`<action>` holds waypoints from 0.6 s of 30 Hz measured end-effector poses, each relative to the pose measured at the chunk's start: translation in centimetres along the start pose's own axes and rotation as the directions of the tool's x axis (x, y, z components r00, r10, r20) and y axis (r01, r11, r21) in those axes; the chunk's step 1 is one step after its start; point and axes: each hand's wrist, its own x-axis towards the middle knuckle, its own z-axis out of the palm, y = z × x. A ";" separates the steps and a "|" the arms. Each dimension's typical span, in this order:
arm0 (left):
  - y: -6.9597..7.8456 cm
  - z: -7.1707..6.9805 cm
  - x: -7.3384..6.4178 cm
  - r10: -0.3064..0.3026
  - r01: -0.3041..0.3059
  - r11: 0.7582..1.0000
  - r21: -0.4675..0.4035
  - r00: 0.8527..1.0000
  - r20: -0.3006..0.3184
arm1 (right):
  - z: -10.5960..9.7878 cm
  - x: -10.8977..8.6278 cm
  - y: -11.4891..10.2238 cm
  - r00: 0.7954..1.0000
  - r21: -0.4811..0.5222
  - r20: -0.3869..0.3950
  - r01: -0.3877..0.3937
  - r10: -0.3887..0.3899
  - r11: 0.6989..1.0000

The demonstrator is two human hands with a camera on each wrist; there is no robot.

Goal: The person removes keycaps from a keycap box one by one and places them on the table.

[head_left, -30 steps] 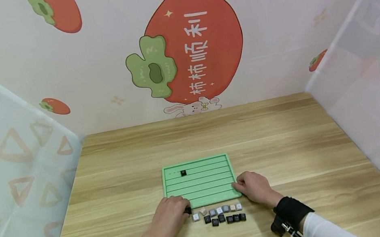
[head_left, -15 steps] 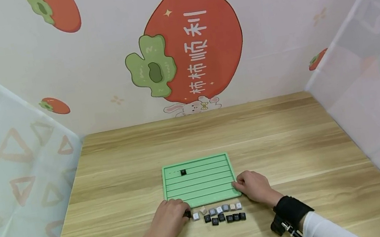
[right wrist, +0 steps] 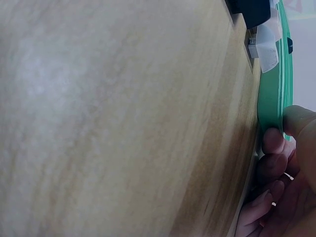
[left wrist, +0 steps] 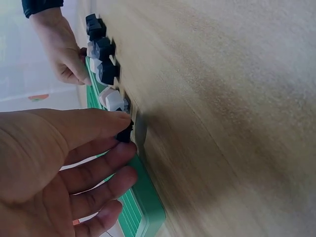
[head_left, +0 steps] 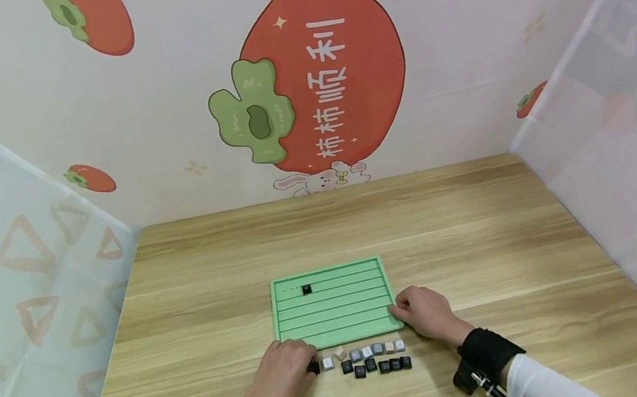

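Note:
Between thumb and index finger, my left hand [head_left: 282, 375] pinches a black keycap [left wrist: 125, 134] just in front of the tray's near left corner. The green ridged tray [head_left: 336, 314] lies flat on the table. One black keycap [head_left: 307, 289] sits in its upper left part. My right hand [head_left: 430, 314] grips the tray's right edge by the near corner, thumb on top and fingertips beneath in the right wrist view. Beside the held keycap is a white keycap [head_left: 327, 364], standing on the table. The held keycap's face cannot be made out.
Along the tray's near edge stands a row of white, grey and beige keycaps [head_left: 367, 352]. Several black keycaps [head_left: 384, 367] form a looser row closer to me. The wooden table [head_left: 452, 226] is bounded by a printed back wall [head_left: 157, 113] and side curtains.
My left hand has shifted slightly toward me and to the left with the black keycap, away from the tray's near edge. The right hand and the tray stay in place.

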 end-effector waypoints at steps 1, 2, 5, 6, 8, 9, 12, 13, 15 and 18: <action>0.0 0.0 -0.1 0.003 -0.003 1.000 0.000 1.000 0.001 | 0.0 0.0 0.0 1.000 -0.001 -0.002 0.002 -0.002 1.000; 0.0 0.1 -0.1 0.006 -0.006 1.000 -0.001 1.000 0.001 | 0.1 0.0 0.0 1.000 -0.001 -0.004 0.004 -0.004 1.000; 0.1 0.1 -0.2 0.012 -0.012 1.000 -0.004 1.000 0.007 | 0.1 0.0 0.0 1.000 0.000 -0.010 0.012 -0.012 1.000; 0.1 0.2 -0.3 0.013 -0.013 1.000 -0.006 1.000 0.011 | 0.1 0.0 0.0 1.000 -0.001 -0.007 0.011 -0.011 1.000; 0.1 0.2 -0.3 0.017 -0.017 1.000 -0.012 1.000 0.016 | 0.1 0.0 0.0 1.000 -0.003 0.002 0.002 -0.002 1.000; 0.1 0.3 -0.4 0.019 -0.019 1.000 -0.015 1.000 0.017 | 0.1 0.0 0.1 1.000 -0.004 0.005 -0.001 0.001 1.000; 0.2 0.3 -0.4 0.032 -0.031 0.999 -0.024 0.999 0.013 | 0.1 0.1 0.0 1.000 -0.007 0.012 -0.012 0.012 1.000; 0.3 0.4 -0.4 0.036 -0.036 0.999 -0.025 0.999 0.013 | 0.1 0.1 0.0 1.000 -0.006 0.010 -0.012 0.012 1.000; 0.3 0.4 -0.3 0.042 -0.042 0.999 -0.027 0.999 0.014 | 0.0 0.0 -0.1 1.000 -0.003 0.004 -0.009 0.009 1.000; 0.3 0.5 -0.3 0.048 -0.048 0.998 -0.030 0.999 0.017 | 0.0 0.0 -0.1 1.000 -0.002 0.000 -0.007 0.007 1.000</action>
